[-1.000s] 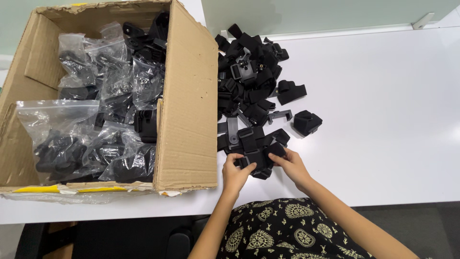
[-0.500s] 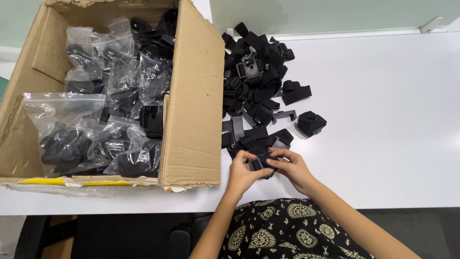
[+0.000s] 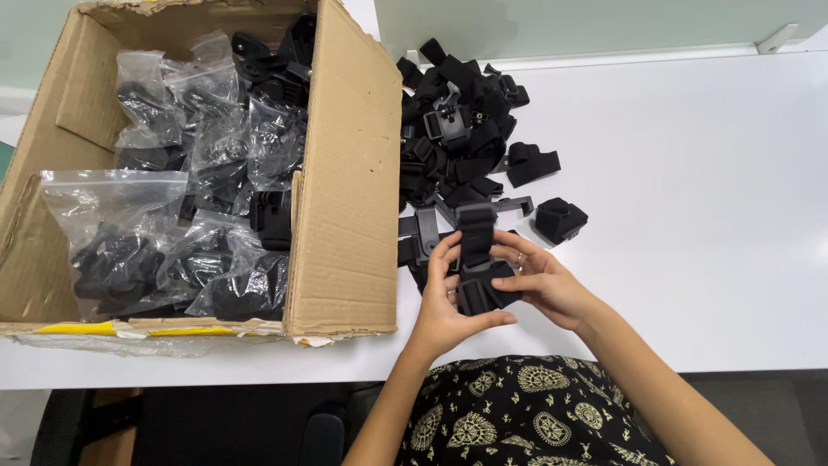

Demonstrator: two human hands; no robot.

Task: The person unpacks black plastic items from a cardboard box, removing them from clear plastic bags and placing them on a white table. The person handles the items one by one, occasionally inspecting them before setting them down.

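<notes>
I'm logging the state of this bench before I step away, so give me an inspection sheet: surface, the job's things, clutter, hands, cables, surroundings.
Surface: white table, bare on its right side.
Job's things: black strap piece, held upright between both hands at the table's near edge.
Clutter: pile of black parts beyond the hands; one lone black part lies to its right.
Hands: left hand and right hand both grip the strap piece.
Cables: nothing seen.
Surroundings: open cardboard box on the left, full of clear bags of black parts; pale green wall behind the table.
</notes>
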